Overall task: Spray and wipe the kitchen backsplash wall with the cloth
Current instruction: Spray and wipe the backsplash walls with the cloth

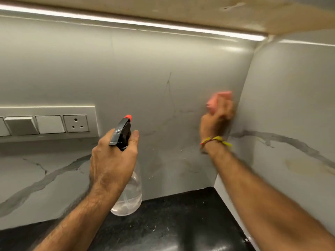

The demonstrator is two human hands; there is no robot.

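Observation:
My left hand (113, 160) grips the neck of a clear spray bottle (129, 194) with a black trigger head and a red nozzle, held upright above the counter and pointed at the wall. My right hand (216, 120) presses a pink cloth (218, 99) against the grey marble-look backsplash (163, 69), close to the inside corner. The hand is blurred, and most of the cloth is hidden behind its fingers. A yellow and red thread band circles my right wrist.
A white switch and socket panel (49, 122) sits on the wall at the left. The side wall (290, 105) meets the backsplash at the right. A black countertop (172, 223) runs below. An LED strip (126, 21) glows under the cabinet above.

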